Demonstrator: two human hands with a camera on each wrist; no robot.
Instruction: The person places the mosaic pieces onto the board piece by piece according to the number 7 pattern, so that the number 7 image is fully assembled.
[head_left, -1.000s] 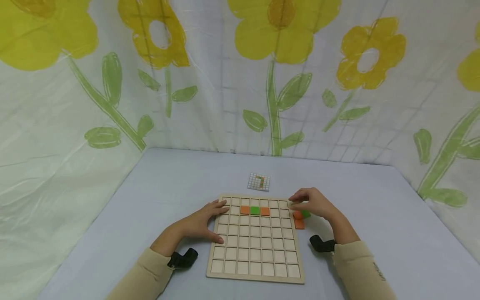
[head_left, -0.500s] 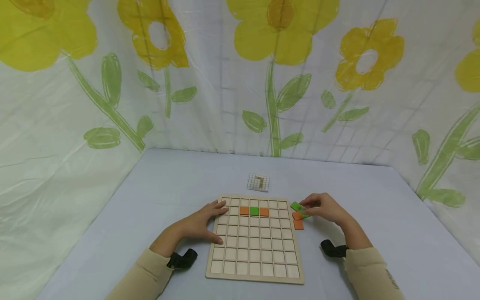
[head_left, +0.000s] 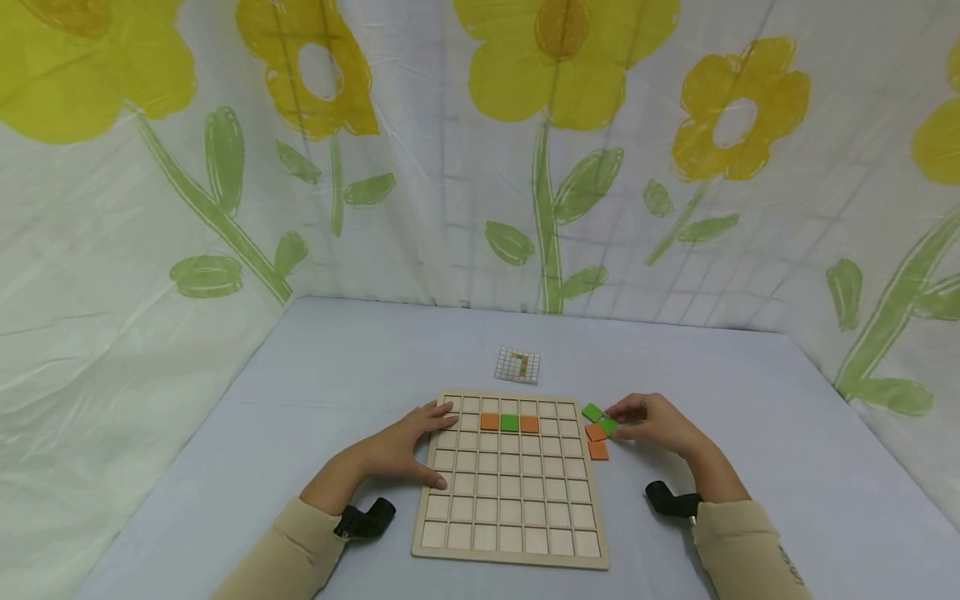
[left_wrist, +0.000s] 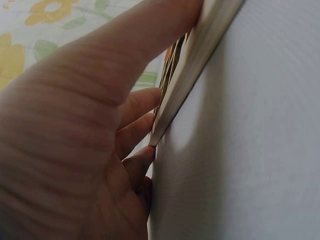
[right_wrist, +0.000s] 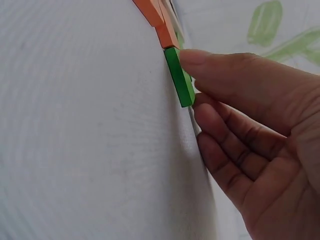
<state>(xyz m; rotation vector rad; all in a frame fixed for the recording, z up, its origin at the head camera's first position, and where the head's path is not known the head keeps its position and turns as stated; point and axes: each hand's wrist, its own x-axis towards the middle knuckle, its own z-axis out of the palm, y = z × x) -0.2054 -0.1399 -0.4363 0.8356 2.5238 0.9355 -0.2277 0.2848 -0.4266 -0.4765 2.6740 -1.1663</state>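
A wooden grid board lies on the table, with orange, green and orange square tiles side by side in its second row. My left hand rests on the board's left edge, thumb and fingers spread along it; the left wrist view shows the thumb on the rim. Right of the board, my right hand has its thumb and fingertips at a green tile, which lies on the table. Another green tile and two orange tiles lie beside it.
Beyond the board lies a small card printed with a grid and a coloured pattern. A white flowered curtain hangs behind the table. Each wrist wears a black camera.
My right hand has moved right and slightly nearer, from the board's upper right corner to the lower green tile. The other green tile now shows by that corner. My left hand stays put.
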